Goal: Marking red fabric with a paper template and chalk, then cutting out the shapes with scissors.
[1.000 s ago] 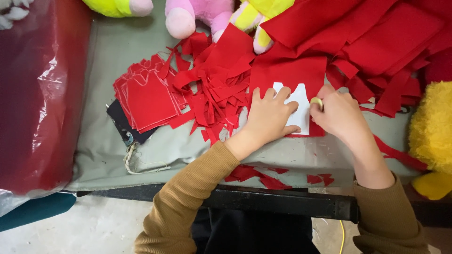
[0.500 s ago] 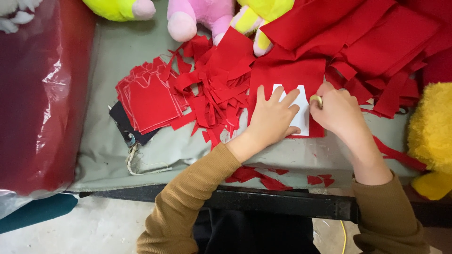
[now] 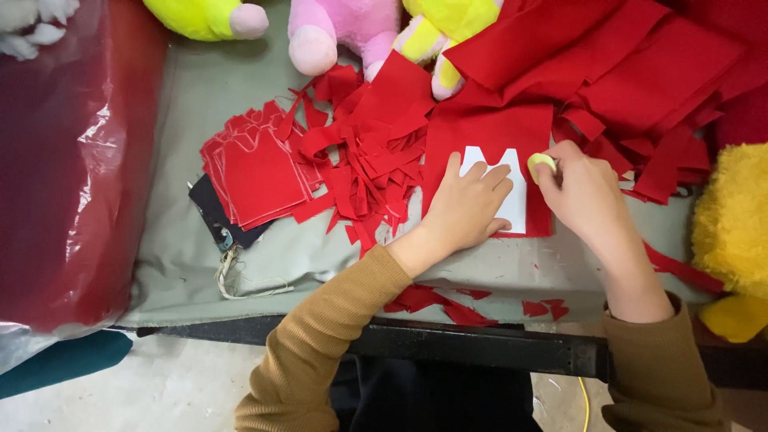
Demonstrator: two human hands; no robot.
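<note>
Pressing: left hand (image 3: 468, 210) lies flat, grip released, on the white paper pattern (image 3: 512, 192).
Pattern: atop a red fabric piece (image 3: 488, 136) on the grey table (image 3: 192, 120).
Right hand (image 3: 588, 192): grip clenched on yellow chalk (image 3: 541, 162), touching the pattern's right edge.
Left of it: red scraps (image 3: 364, 160), stack of cut red pieces (image 3: 256, 172).

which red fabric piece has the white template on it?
The flat rectangular red fabric piece under the white paper template, pinned by the left hand. The neat stack of cut red pieces sits bare, further left.
</note>
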